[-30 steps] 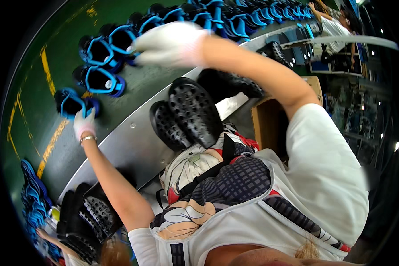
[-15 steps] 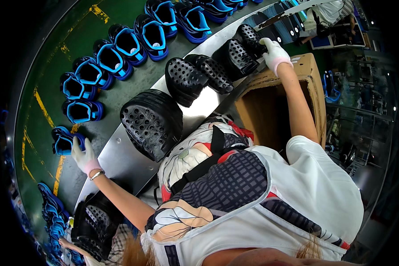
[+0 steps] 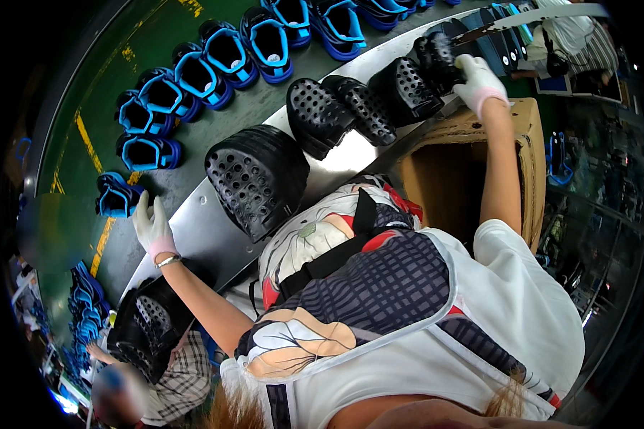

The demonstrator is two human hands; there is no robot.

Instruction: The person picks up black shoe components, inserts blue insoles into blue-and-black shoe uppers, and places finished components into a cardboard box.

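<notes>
Tilted since earlier, the black block [image 3: 435,56] on the bench [image 3: 186,230] beside my right hand [image 3: 479,83], grip indeterminable, could topple if nudged, while my left hand [image 3: 152,227], fingers apart, flanks a shoe [image 3: 116,196].

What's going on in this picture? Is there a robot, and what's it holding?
There's no robot: this is a person wearing white gloves. A camera on their head looks down, and its fisheye lens bends straight edges. On the metal ledge lie black pieces with holes. Beyond it stand black-and-blue shoes. The left hand is open beside the nearest shoe. The right hand is at a far black piece; I can't tell whether it grips it.
</notes>
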